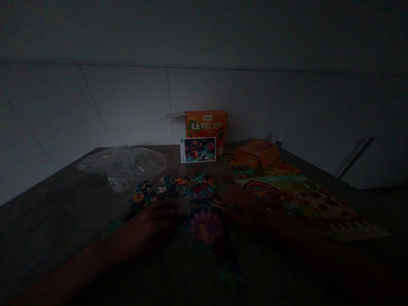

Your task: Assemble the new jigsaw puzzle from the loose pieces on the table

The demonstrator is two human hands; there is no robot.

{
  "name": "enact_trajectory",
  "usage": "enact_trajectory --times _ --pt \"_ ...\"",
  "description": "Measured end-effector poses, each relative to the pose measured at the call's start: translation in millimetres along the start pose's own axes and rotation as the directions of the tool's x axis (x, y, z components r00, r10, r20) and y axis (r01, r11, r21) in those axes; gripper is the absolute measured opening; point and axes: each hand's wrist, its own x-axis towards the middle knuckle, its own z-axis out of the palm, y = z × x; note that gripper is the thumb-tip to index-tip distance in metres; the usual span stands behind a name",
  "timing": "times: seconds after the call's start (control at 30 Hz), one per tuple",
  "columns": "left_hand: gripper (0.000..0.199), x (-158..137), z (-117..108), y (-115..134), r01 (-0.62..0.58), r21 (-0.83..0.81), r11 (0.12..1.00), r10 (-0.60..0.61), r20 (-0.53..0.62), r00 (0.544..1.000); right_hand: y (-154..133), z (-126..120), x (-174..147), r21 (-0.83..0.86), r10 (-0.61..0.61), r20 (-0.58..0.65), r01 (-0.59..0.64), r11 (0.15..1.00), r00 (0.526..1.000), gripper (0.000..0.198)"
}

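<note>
The scene is very dark. A partly joined jigsaw puzzle (205, 229) with a purple peacock lies on the table in front of me. My left hand (151, 225) rests at its left side, palm down with fingers stretched out, beside a heap of loose puzzle pieces (148, 196). At the upper right edge of the joined part, my right hand (240, 208) has its fingertips on a dark puzzle piece (213, 204) with a pale line; the grip is dim. More pieces (198, 185) lie just beyond the joined part.
A picture card (200, 150) leans against an orange box (206, 121) at the back. Crumpled clear plastic (126, 165) lies at left. To the right are an orange carton (256, 154) and a farm-themed picture sheet (314, 202). A wall (134, 102) stands behind the table.
</note>
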Motion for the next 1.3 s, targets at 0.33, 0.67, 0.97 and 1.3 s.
enact_trajectory --times 0.33,0.67,0.97,1.3 --pt "0.034 -1 -2 2 -0.004 -0.026 1.000 0.004 -0.010 1.000 -3 0 -2 -0.016 0.040 -0.034 -0.041 0.999 0.999 0.020" --pt "0.033 0 -1 0 -0.003 -0.019 1.000 0.003 0.007 1.000 -7 -19 4 -0.126 0.115 -0.151 -0.135 0.983 0.982 0.017" --pt "0.036 -1 -2 0 0.006 -0.042 0.999 -0.006 -0.002 1.000 8 -9 -1 -0.154 0.136 -0.047 -0.142 0.978 0.990 0.018" --pt "0.035 2 -7 5 -0.010 -0.015 1.000 0.010 0.016 1.000 0 -26 0 -0.210 0.288 -0.172 -0.321 0.923 0.942 0.022"
